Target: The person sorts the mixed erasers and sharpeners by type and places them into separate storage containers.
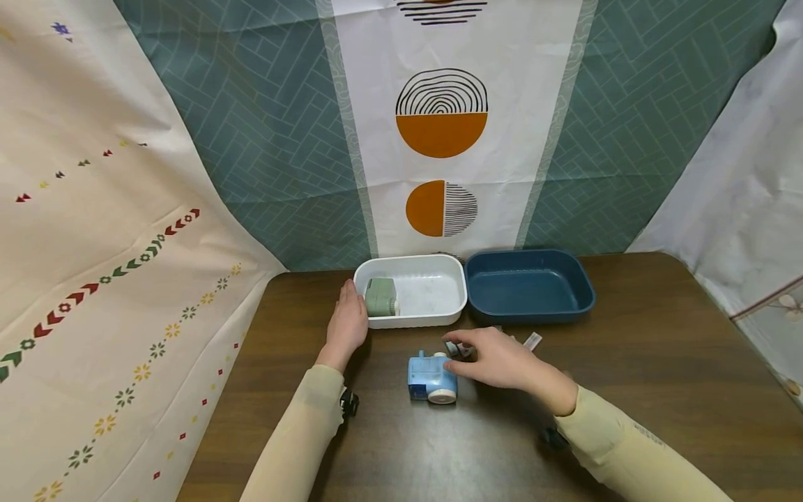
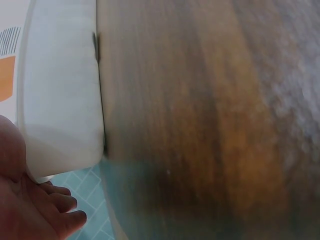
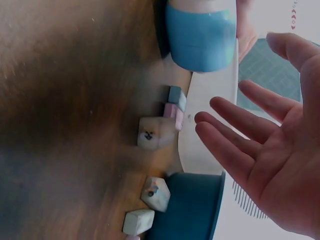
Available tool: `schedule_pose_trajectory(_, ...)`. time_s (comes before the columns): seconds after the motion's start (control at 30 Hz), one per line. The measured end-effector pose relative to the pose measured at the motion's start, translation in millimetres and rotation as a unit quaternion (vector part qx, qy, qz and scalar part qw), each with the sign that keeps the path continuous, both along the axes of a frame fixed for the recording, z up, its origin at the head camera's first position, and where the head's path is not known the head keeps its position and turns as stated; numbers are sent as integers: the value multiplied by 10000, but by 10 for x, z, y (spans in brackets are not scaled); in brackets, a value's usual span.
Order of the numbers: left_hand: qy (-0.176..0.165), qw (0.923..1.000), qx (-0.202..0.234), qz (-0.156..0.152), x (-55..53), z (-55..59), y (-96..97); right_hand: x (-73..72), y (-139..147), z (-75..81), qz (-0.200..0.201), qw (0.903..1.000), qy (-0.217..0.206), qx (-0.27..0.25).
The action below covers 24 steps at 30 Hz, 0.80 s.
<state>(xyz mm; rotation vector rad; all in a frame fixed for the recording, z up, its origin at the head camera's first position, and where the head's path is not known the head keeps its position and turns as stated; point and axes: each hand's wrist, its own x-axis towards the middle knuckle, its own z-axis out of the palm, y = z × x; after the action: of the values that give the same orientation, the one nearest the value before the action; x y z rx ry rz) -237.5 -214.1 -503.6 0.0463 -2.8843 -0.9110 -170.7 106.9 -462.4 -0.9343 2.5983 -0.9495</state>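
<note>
At the left end of the white tray (image 1: 433, 322) is my left hand (image 1: 348, 317). In the left wrist view its thumb lies over the rim and its fingers (image 2: 62, 205) are outside the end wall, holding the corner. A boxy green gadget (image 1: 380, 298) with a white round part lies inside the tray. In front stands a similar light-blue gadget (image 1: 431, 376) with white round parts and a small knob on top. My right hand (image 1: 495, 357) hovers at its right side, thumb and fingers spread. The right wrist view shows nothing held and the palm (image 3: 290, 170) bare.
A dark-blue tray (image 1: 530, 317) stands right beside the white one. Several small blocks lie before the trays, among them a block with a dog picture (image 3: 156, 133), a pink one (image 3: 172, 114) and a whitish one (image 3: 138, 222). Patterned cloths (image 1: 263, 139) hang behind the wooden table (image 1: 389, 460).
</note>
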Motion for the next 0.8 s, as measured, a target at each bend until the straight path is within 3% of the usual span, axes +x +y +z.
schedule_pose_trajectory(0.27,-14,10000,68,17,6,5,9,75,-55,-54,195,9991,38,380)
schedule_pose_trajectory(0.8,36,10000,36,45,-1,-1,8,152,-199,-70,211,9987,82,459)
